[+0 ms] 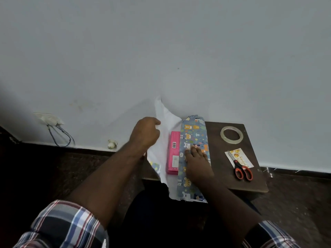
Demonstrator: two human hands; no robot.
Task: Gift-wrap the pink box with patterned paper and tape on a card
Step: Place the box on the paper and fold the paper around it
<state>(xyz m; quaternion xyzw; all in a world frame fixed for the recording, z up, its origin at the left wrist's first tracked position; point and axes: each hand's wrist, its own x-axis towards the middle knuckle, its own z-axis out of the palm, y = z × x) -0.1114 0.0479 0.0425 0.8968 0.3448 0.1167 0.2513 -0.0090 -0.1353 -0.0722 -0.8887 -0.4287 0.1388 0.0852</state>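
A long pink box [173, 153] lies on a sheet of patterned paper [193, 136] on a small dark table [250, 183]. The paper's right flap, blue with animal prints, is folded over the box's right side. My right hand [198, 163] presses flat on that flap with straight fingers. My left hand [145, 133] pinches the left edge of the paper and lifts it, so its white underside [166, 120] stands up to the left of the box. A small card [240, 158] with orange print lies on the table to the right.
A roll of clear tape [231, 134] lies at the table's back right. Red-handled scissors [240, 169] lie across the card. The table stands against a pale wall with a socket and cables [53, 126] at the left. A dark floor surrounds the table.
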